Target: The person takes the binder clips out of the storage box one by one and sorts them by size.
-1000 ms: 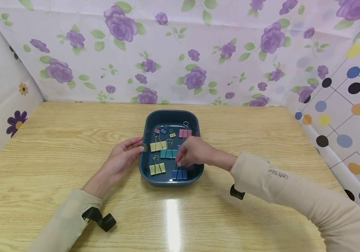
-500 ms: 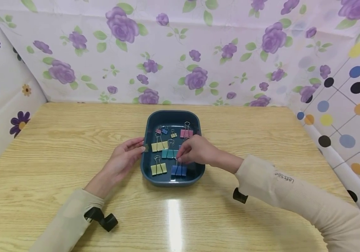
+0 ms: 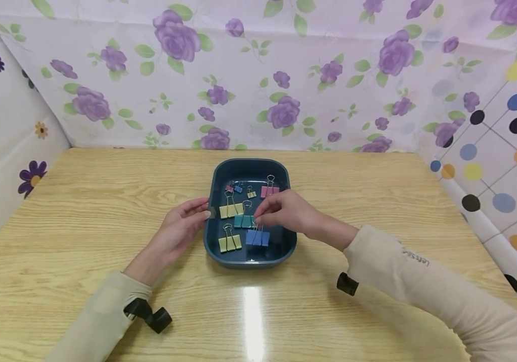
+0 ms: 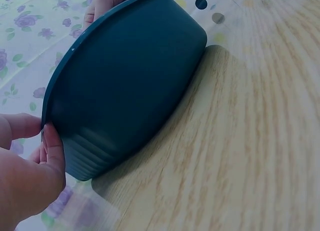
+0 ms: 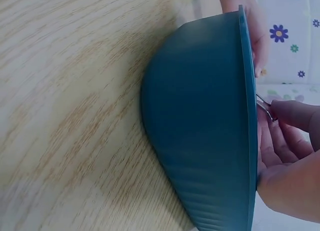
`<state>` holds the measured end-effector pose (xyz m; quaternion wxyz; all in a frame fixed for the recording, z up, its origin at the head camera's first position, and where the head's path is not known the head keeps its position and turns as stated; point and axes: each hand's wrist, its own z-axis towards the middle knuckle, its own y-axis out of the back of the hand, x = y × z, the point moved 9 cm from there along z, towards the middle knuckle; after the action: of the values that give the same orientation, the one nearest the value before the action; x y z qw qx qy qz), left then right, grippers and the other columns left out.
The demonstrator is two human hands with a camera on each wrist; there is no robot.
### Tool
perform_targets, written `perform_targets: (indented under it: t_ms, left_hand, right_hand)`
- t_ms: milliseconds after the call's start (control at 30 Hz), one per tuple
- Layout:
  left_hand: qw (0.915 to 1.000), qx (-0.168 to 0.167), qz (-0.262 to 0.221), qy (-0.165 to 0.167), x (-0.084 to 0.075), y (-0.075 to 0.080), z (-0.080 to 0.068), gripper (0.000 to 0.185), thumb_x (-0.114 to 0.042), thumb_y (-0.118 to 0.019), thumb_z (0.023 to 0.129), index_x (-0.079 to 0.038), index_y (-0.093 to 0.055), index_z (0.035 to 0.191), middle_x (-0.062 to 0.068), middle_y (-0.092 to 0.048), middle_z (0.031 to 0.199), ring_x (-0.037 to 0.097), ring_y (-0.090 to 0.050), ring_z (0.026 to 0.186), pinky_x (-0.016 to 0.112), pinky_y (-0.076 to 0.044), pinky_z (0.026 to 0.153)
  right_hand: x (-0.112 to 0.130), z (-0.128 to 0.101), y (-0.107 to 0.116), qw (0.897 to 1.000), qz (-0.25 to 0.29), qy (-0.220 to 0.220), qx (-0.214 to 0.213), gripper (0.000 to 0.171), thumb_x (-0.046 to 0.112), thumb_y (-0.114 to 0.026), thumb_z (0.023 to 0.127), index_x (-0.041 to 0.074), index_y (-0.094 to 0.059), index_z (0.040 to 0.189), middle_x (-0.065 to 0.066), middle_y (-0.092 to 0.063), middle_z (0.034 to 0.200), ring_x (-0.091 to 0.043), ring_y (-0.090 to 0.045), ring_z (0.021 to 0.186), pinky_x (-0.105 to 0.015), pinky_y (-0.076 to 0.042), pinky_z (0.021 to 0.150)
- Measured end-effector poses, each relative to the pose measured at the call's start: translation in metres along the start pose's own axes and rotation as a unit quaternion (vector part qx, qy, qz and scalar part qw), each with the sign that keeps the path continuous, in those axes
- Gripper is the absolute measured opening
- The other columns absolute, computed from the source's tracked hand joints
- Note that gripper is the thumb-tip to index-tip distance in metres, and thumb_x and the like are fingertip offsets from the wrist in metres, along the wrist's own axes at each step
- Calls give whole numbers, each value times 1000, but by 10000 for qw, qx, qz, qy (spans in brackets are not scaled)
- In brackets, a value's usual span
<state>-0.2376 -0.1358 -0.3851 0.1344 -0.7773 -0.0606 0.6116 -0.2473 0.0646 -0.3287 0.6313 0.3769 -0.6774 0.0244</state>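
Note:
A dark teal plastic tray with rounded corners stands on the table, holding binder clips of several sizes. My left hand grips its left rim, thumb on top and fingers against the outer wall, as the left wrist view shows. Over the tray's right side, my right hand pinches the wire handles of a large blue binder clip. One wire handle rises past the rim in the right wrist view. Just beyond that clip lies a teal binder clip, partly overlapped by the blue clip's handles.
Two yellow binder clips lie along the tray's left side. A pink binder clip is at the far right, and small clips sit at the back. Wood-grain table surrounds the tray, with flowered cloth behind.
The blue binder clip has come up and away from the tray's near wall, toward the teal clip, in my right hand's pinch. My left hand keeps its hold on the rim.

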Motion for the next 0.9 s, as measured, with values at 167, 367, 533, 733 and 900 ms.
perform_targets:
  t_ms: [167, 367, 533, 733, 900]
  left_hand:
    - [10000, 51, -38, -8, 0, -2, 0, 47, 4, -52, 96, 9, -36, 140, 14, -49, 124, 14, -54, 101, 19, -48, 86]
    - [9999, 75, -107, -9, 0, -2, 0, 46, 5, -51, 96, 9, -36, 140, 13, -50, 123, 13, -54, 101, 19, -48, 85]
    - [9999, 78, -129, -16, 0, -2, 0, 47, 5, -52, 96, 9, -36, 139, 12, -51, 120, 12, -55, 98, 19, -48, 85]
    - [9999, 66, -118, 19, 0, -2, -1, 46, 6, -52, 96, 9, -37, 139, 13, -50, 122, 13, -55, 99, 19, -48, 85]
    - [9999, 77, -119, -54, -1, -1, 0, 46, 5, -53, 95, 9, -37, 139, 12, -52, 120, 12, -55, 98, 19, -48, 86]
  right_hand:
    - [-1, 1, 3, 9998, 170, -7, -94, 8, 6, -71, 86, 2, -73, 94, -5, -70, 87, -17, -63, 83, -30, -54, 81]
    - [-3, 2, 8, 9993, 315, -40, -174, 12, 9, -77, 83, 3, -74, 92, -6, -68, 93, -20, -60, 86, -30, -53, 81]
    - [-3, 0, 16, 9979, 567, -131, -287, 14, 11, -77, 83, 4, -73, 94, -8, -68, 97, -22, -63, 91, -32, -52, 86]
    - [0, -2, 32, 9949, 805, -161, -579, 16, 12, -76, 84, 3, -73, 97, -8, -68, 108, -20, -63, 101, -34, -52, 88]
    - [2, -4, 45, 9947, 673, -128, -771, 18, 16, -74, 87, 4, -73, 101, -6, -71, 103, -22, -65, 95, -37, -52, 89]
